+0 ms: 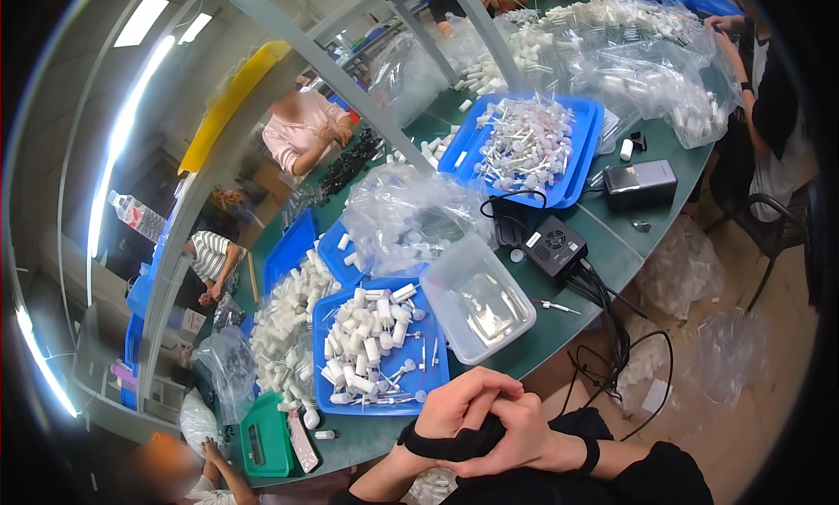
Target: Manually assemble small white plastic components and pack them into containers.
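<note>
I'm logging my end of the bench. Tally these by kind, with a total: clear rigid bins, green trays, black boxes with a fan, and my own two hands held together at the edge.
Clear rigid bin: 1
Green tray: 1
Black fan box: 1
Your hands, left hand and right hand: 2
Total: 5

Our left forearm [384,474] rises from the lower edge and our right forearm [625,459] comes in from the lower right, the two converging. Our left hand [461,410] and right hand [526,431] press together, fingers bent and overlapping at the top. Our right thumb [463,466] stretches leftward underneath. Our palms are hidden, so we cannot tell whether they are closed.
</note>
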A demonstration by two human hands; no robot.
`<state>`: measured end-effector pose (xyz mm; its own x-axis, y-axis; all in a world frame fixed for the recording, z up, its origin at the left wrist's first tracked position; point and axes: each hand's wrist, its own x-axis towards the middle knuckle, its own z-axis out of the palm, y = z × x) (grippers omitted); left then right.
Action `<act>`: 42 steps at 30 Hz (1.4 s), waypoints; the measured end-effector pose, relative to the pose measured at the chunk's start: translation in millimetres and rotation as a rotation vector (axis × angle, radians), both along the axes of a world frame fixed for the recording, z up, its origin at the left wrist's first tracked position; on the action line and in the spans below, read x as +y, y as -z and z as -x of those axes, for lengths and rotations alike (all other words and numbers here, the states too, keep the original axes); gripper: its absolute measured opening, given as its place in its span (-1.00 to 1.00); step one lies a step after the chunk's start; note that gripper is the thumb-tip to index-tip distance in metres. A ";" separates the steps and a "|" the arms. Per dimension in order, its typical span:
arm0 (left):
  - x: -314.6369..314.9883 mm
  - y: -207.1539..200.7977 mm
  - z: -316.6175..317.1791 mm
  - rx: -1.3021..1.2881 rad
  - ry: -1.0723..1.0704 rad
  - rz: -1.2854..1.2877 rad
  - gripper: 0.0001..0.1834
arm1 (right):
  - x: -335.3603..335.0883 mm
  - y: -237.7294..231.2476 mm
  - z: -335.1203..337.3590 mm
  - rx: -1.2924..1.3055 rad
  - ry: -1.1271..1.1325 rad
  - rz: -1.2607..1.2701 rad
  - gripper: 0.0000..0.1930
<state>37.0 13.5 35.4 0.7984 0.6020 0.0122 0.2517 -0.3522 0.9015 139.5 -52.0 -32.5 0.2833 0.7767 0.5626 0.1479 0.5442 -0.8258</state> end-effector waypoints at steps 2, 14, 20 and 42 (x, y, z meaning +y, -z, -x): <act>-1.8 -2.6 -2.8 0.002 -0.004 -0.014 -0.77 | 1.2 1.0 -1.2 0.008 0.030 -0.017 -0.44; -8.9 -1.4 -2.5 0.139 0.074 -0.136 -0.71 | -4.1 8.0 -5.0 -0.031 -0.019 -0.107 -0.50; -8.6 4.3 -1.9 -0.066 0.211 -0.370 -0.59 | -17.3 20.1 -5.6 -0.121 -0.033 -0.093 -0.40; -28.7 30.8 2.1 -0.305 -0.166 -0.001 -0.77 | -20.3 18.9 -4.9 -0.036 -0.083 0.165 -0.21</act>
